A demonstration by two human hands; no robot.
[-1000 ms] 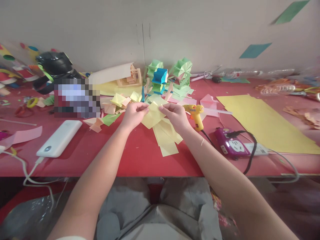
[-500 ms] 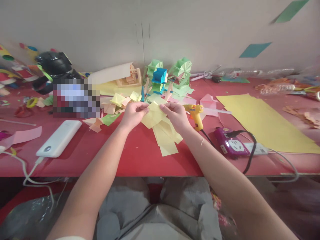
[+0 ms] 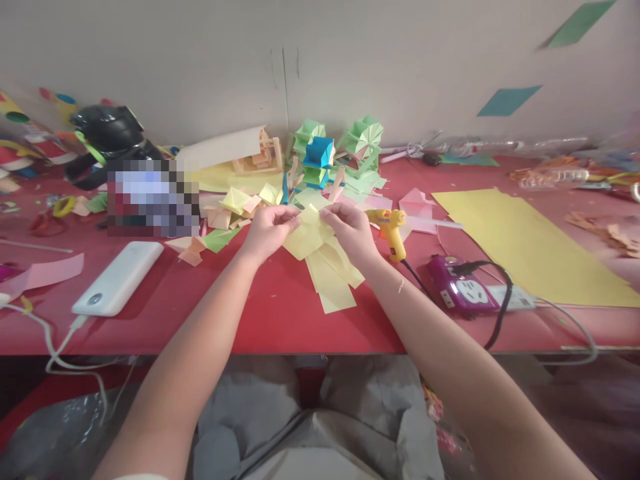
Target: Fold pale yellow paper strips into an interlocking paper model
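Between my two hands is a pale yellow square of paper (image 3: 311,237), turned with a corner toward me. My left hand (image 3: 273,232) pinches its left upper edge between thumb and fingers. On the opposite side, my right hand (image 3: 349,230) pinches the right upper edge. Some fingertips are hidden behind the paper. Beneath it, more pale yellow paper pieces (image 3: 337,293) lie overlapping on the red table. Just beyond the hands stand a blue and green folded paper piece (image 3: 319,155) and green pleated paper shapes (image 3: 366,137).
A yellow glue gun (image 3: 393,233) lies right of my right hand, near a purple power socket (image 3: 463,287) with cords. Large yellow sheets (image 3: 530,247) lie farther right. On the left are a white power bank (image 3: 119,277), folded paper scraps (image 3: 235,200) and red-handled scissors (image 3: 46,222).
Both hands stay in nearly the same place on the paper. Near its top corner the paper's surface looks slightly more bent, and the fingers have shifted a little.
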